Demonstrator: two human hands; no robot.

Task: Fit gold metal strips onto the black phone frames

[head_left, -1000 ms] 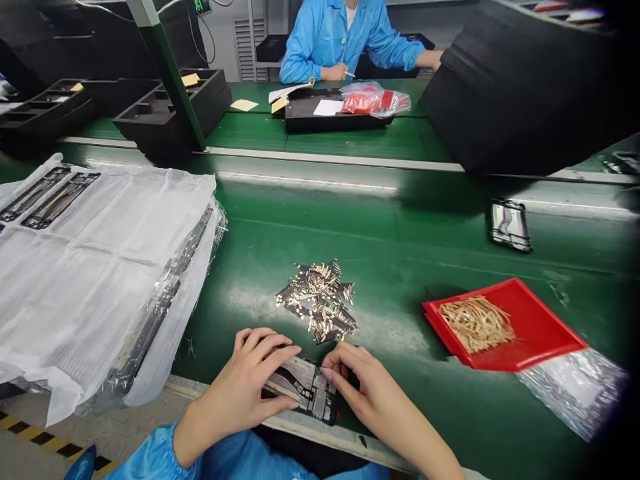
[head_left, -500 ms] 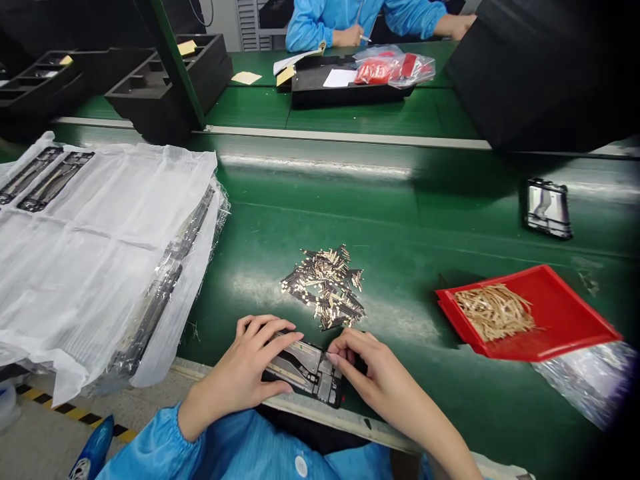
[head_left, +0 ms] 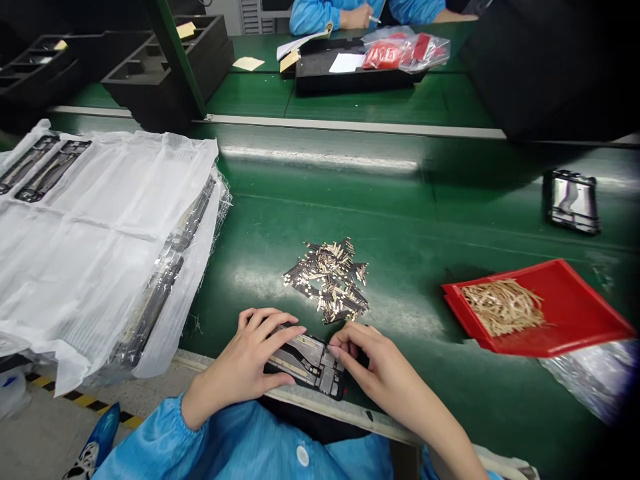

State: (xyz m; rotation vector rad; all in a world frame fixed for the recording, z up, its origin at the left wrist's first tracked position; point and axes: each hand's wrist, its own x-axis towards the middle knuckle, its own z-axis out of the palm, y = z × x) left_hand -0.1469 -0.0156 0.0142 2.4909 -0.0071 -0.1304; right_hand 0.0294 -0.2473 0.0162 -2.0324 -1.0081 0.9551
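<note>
A black-and-gold frame (head_left: 306, 360), gold-and-black strips (head_left: 327, 280), a red tray (head_left: 585, 300) on the green desk (head_left: 400, 220), a blue sleeve (head_left: 145, 443), and yellow-and-black striped tape (head_left: 80, 400) stand out from here.

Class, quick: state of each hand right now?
Left hand: closed, holding the black phone frame.
Right hand: closed, gripping that frame's right end.
</note>
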